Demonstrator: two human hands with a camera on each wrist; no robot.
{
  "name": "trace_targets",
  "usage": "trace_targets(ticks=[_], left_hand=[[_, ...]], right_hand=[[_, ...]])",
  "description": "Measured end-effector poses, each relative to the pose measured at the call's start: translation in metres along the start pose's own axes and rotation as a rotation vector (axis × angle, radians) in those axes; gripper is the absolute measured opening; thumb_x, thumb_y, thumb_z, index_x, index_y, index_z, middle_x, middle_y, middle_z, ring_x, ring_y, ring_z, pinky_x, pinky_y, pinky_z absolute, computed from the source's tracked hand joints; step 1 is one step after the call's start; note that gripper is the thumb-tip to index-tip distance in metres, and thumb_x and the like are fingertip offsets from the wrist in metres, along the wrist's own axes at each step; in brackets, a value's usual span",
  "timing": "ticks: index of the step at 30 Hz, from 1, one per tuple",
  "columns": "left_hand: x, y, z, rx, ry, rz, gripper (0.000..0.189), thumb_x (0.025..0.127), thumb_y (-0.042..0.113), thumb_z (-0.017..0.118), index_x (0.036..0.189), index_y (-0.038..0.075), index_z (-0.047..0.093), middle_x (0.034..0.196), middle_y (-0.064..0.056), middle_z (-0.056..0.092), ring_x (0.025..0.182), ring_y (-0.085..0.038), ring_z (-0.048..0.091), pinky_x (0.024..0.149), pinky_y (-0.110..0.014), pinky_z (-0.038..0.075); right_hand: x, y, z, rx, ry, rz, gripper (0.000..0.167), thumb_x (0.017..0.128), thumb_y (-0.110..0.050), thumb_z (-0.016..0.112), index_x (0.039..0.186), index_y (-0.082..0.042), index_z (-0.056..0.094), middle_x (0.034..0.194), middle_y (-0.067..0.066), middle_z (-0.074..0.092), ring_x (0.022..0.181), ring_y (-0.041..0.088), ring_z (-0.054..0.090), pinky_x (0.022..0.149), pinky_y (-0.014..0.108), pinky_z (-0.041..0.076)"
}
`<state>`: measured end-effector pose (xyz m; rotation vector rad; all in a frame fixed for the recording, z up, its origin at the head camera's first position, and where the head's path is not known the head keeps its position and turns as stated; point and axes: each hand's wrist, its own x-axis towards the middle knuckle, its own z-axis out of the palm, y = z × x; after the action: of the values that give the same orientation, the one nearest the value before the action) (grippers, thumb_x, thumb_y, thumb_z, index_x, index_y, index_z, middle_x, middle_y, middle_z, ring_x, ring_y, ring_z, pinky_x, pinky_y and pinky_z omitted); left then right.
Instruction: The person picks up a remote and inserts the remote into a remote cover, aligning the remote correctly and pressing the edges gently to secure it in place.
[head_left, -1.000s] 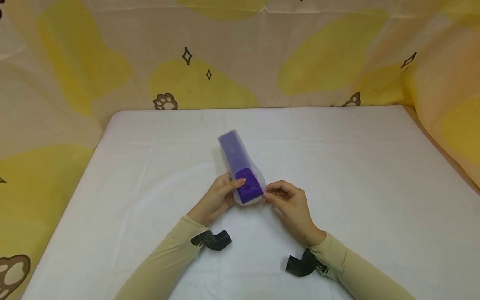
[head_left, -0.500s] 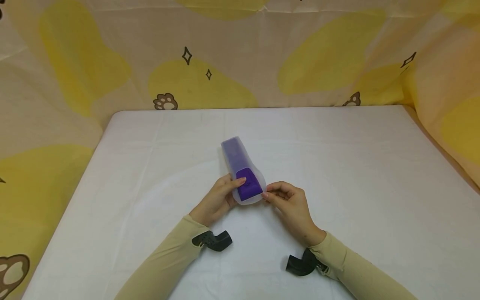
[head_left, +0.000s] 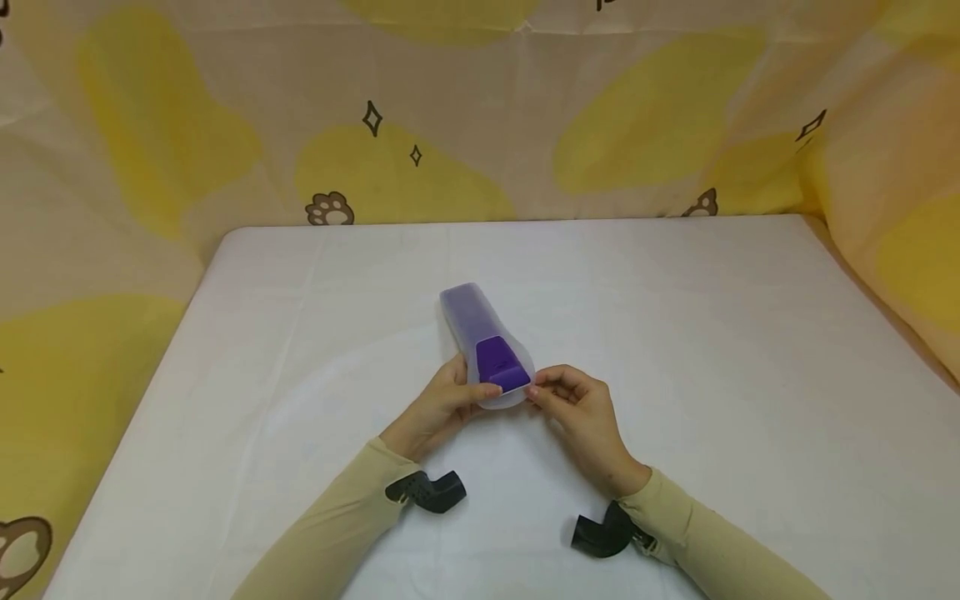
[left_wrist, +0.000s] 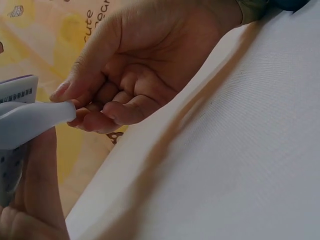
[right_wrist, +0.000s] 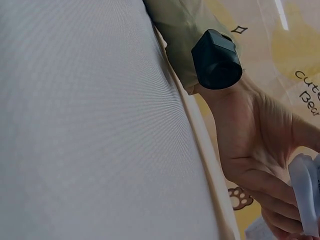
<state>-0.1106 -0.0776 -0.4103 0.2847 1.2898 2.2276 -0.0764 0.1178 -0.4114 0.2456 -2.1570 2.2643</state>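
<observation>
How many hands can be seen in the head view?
2: the left hand holds the purple item from the left; the right hand pinches its near right edge.

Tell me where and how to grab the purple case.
Grip the purple case across its slim far half, probably from the right, pinching both long sides: that half looks free, the left hand covers the near left side, and the right hand pinches the rounded near end's right edge.
</observation>
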Motion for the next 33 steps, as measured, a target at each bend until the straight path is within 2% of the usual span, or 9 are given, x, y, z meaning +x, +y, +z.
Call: trace_targets(ticks=[4,8,12,19,26,33], left_hand=[[-0.0003,0.0010,0.0017,0.000,0.011,0.015,0.078,0.077,-0.002,0.063,0.142,-0.005,0.019,0.121,-0.007,0.056,0.101,-0.013,0.060,0.088,-0.026,0.049],[0.0002,0.0018,0.0020,0.007,0.020,0.024,0.071,0.080,-0.005,0.054,0.142,-0.007,0.019,0.119,-0.006,0.057,0.101,-0.013,0.061,0.088,-0.025,0.049],[0.0015,0.0026,0.0008,0.001,0.042,0.022,0.069,0.080,-0.003,0.054,0.141,-0.008,0.022,0.117,-0.006,0.057,0.101,-0.014,0.060,0.087,-0.026,0.049],[0.0030,0.0065,-0.0001,-0.055,0.064,0.041,0.069,0.077,-0.008,0.053,0.139,-0.012,0.024,0.109,-0.005,0.063,0.098,-0.015,0.063,0.086,-0.028,0.050],[0.0048,0.0065,0.0010,-0.005,0.115,0.050,0.065,0.077,-0.010,0.054,0.137,-0.012,0.029,0.105,-0.004,0.065,0.095,-0.014,0.064,0.084,-0.027,0.051],[0.0044,0.0076,0.0011,0.047,0.111,0.067,0.067,0.076,-0.015,0.056,0.138,-0.011,0.031,0.105,-0.009,0.067,0.094,-0.016,0.065,0.082,-0.028,0.052]], right_hand=[[0.0004,0.0008,0.0001,0.007,-0.017,-0.017,0.015,0.085,0.003,0.064,0.096,0.012,0.060,0.082,0.003,0.066,0.074,0.017,0.063,0.068,0.028,0.054],[0.0010,0.0008,0.0002,-0.005,-0.025,-0.019,0.013,0.086,0.004,0.064,0.095,0.013,0.061,0.082,0.004,0.066,0.073,0.018,0.064,0.068,0.028,0.055],[0.0020,0.0004,-0.0002,-0.020,-0.044,-0.013,0.012,0.086,0.005,0.062,0.093,0.014,0.059,0.081,0.006,0.066,0.073,0.017,0.064,0.068,0.028,0.055],[0.0015,-0.0018,-0.0010,0.016,-0.114,-0.007,0.013,0.088,0.007,0.058,0.094,0.018,0.056,0.081,0.017,0.063,0.072,0.016,0.064,0.071,0.029,0.055],[-0.0006,-0.0024,-0.0020,-0.009,-0.143,-0.042,0.010,0.089,0.009,0.056,0.093,0.018,0.054,0.079,0.008,0.063,0.070,0.012,0.064,0.069,0.027,0.055],[-0.0040,-0.0018,-0.0029,-0.006,-0.194,-0.091,0.008,0.089,0.011,0.054,0.092,0.018,0.054,0.079,0.007,0.062,0.072,0.011,0.065,0.070,0.028,0.056]])
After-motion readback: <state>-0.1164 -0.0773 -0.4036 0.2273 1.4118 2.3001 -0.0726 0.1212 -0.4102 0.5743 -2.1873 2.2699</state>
